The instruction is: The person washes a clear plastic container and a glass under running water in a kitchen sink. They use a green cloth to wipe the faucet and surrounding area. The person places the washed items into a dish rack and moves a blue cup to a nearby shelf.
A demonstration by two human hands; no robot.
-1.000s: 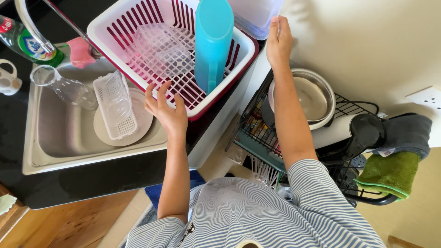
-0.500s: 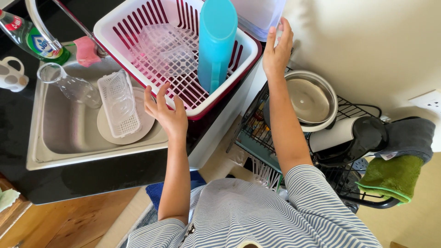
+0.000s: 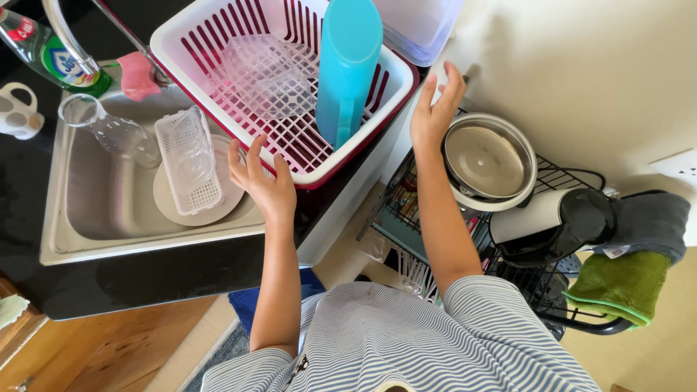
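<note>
Two open hands, fingers spread, beside the pink dish basket point(image 3: 218, 29): left hand point(image 3: 263, 181) at its near rim, right hand point(image 3: 433, 112) off its right corner, holding nothing.

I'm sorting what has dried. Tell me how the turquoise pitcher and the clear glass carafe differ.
The turquoise pitcher is opaque; the clear glass carafe is see-through. The pitcher stands in the white and red dish basket, while the carafe lies on its side in the steel sink. The pitcher looks larger than the carafe. Both are untouched: the left hand and right hand are at the basket's edges.
</note>
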